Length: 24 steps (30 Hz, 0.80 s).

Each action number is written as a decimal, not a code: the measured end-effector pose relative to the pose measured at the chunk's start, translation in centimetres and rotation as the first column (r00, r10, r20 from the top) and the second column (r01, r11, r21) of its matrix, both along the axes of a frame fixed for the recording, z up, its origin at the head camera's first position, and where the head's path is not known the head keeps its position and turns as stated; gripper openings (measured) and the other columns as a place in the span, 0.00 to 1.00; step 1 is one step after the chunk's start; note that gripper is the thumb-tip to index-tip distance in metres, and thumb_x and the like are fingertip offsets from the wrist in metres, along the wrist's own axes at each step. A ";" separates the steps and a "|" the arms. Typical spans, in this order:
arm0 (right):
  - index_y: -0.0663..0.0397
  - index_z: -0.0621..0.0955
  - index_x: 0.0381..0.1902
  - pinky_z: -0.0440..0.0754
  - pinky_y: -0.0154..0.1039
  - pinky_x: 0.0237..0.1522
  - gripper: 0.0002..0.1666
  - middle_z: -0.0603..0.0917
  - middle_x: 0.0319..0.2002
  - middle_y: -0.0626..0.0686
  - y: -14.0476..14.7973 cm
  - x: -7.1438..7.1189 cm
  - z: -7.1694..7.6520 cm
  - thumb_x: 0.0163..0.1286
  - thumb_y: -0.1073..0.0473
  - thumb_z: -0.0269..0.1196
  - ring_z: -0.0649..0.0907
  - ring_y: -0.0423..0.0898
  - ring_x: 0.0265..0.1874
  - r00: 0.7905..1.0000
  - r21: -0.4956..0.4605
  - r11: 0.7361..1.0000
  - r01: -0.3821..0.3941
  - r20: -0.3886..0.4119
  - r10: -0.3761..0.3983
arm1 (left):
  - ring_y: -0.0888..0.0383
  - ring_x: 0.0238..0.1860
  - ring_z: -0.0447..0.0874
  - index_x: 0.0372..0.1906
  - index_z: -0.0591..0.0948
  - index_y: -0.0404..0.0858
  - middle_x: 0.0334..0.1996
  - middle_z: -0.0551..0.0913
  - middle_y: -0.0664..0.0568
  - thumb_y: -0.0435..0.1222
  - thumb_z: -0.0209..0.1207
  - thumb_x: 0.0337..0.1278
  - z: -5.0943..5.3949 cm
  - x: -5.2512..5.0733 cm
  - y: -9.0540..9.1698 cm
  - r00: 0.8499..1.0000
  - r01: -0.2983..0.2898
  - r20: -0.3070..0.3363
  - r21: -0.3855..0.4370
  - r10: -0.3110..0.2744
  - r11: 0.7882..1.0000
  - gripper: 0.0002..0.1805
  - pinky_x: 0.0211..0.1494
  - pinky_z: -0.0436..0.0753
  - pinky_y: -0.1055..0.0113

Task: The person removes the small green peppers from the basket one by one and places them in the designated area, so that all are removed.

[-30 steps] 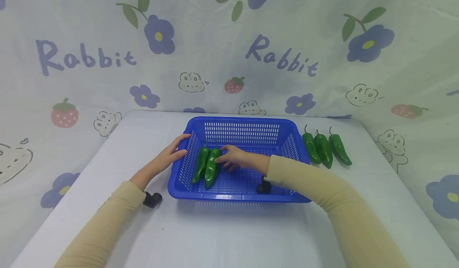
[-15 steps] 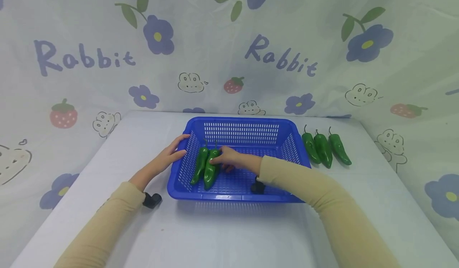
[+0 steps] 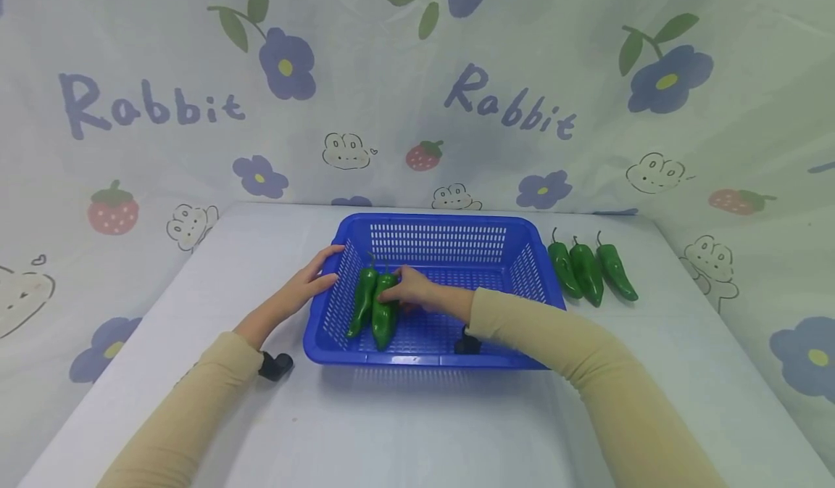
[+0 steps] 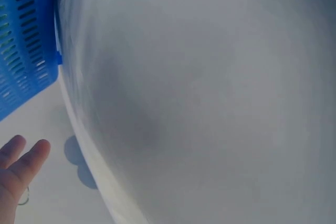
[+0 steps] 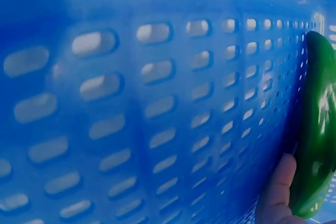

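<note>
Inside the blue plastic basket (image 3: 407, 360), two long green chili peppers lie side by side at the left end. My right hand (image 3: 417, 290) reaches in and pinches the inner green pepper (image 3: 383, 325), its thumb across the upper part; the other fingers are mostly hidden. In the right wrist view the thumb (image 5: 280, 184) lies against that pepper, close to the basket's slotted wall. The outer green pepper (image 3: 362, 307) lies just to its left. My left hand (image 3: 301, 288) rests at the basket's left rim with its fingers fairly straight.
To the right of the basket, three more green peppers (image 3: 587, 270) lie in a row on the white tabletop (image 3: 391, 430). A printed cloth (image 3: 365, 60) hangs behind the table. Small black devices (image 3: 277, 366) are worn at both wrists.
My right hand has moved left onto the inner pepper and taken hold of it. That pepper has turned slightly, its tip shifting a little to the right. The left hand stays put.
</note>
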State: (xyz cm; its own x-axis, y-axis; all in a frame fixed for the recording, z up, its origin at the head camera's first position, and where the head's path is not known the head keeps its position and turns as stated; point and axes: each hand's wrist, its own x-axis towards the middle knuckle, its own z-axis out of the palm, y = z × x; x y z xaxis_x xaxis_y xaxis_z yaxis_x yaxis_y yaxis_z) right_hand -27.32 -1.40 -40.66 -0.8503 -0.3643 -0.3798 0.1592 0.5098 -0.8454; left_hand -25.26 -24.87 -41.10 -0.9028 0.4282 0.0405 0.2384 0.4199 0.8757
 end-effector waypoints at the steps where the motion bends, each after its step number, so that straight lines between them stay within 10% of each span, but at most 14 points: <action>1: 0.65 0.66 0.55 0.83 0.39 0.31 0.35 0.75 0.46 0.63 0.0 0.0 0.0 0.51 0.63 0.68 0.82 0.54 0.34 1.000 -0.011 1.000 0.007 0.001 -0.007 | 0.31 0.68 0.45 0.70 0.48 0.43 0.71 0.39 0.37 0.41 0.42 0.66 0.0 0.0 0.0 1.000 -0.001 0.001 -0.001 0.001 1.000 0.30 0.61 0.57 0.36; 24: 0.65 0.62 0.62 0.83 0.40 0.36 0.41 0.77 0.46 0.65 2.3 -0.1 2.1 0.52 0.66 0.67 0.84 0.54 0.33 0.996 -0.075 0.997 0.019 0.090 -0.013 | 0.31 0.68 0.45 0.70 0.49 0.43 0.71 0.40 0.36 0.42 0.43 0.66 0.0 0.0 0.0 1.000 0.003 -0.007 0.000 -0.003 1.000 0.31 0.61 0.56 0.34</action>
